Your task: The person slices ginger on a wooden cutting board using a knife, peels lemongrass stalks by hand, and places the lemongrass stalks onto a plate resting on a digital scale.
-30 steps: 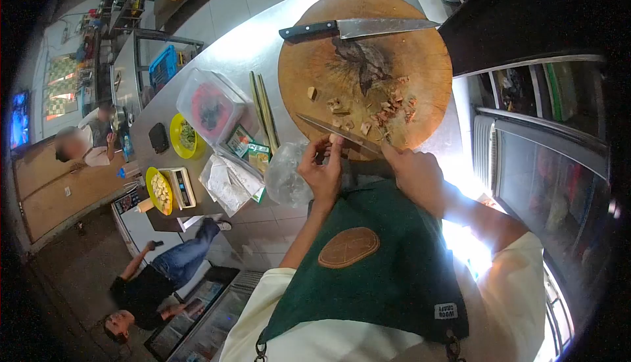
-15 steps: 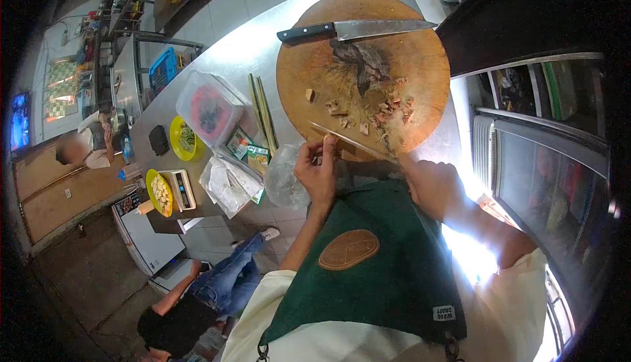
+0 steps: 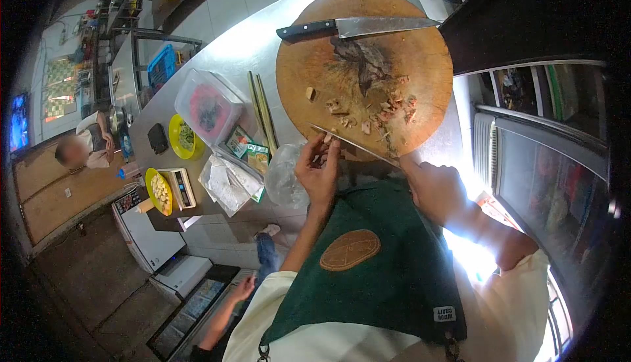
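Observation:
My right hand [image 3: 430, 188] is closed round the handle of a thin knife [image 3: 358, 145], its blade pointing left over the near edge of the round wooden chopping board [image 3: 420, 46]. Fingers of my left hand [image 3: 319, 168] pinch a small pale piece [image 3: 328, 137] close to the blade; its kind is too small to make out. Brownish peelings and scraps [image 3: 394, 109] are scattered on the board, with a small pale chunk [image 3: 310, 93] to their left. Across the far side lies a large kitchen knife [image 3: 388, 27] with a black handle. Dark wet-looking matter [image 3: 361, 63] sits below it.
Left of the board are green stalks [image 3: 263, 112], a clear plastic tub [image 3: 210, 105], seed-like packets [image 3: 257, 158], a plastic bag [image 3: 286, 178] and papers [image 3: 230, 184]. Yellow bowls [image 3: 187, 137] stand farther left by a scale [image 3: 182, 188]. Two other people are in view.
The pinched piece now shows at my left fingertips, which have shifted slightly beneath the blade. The person at the lower left has moved down and right, mostly behind my arm.

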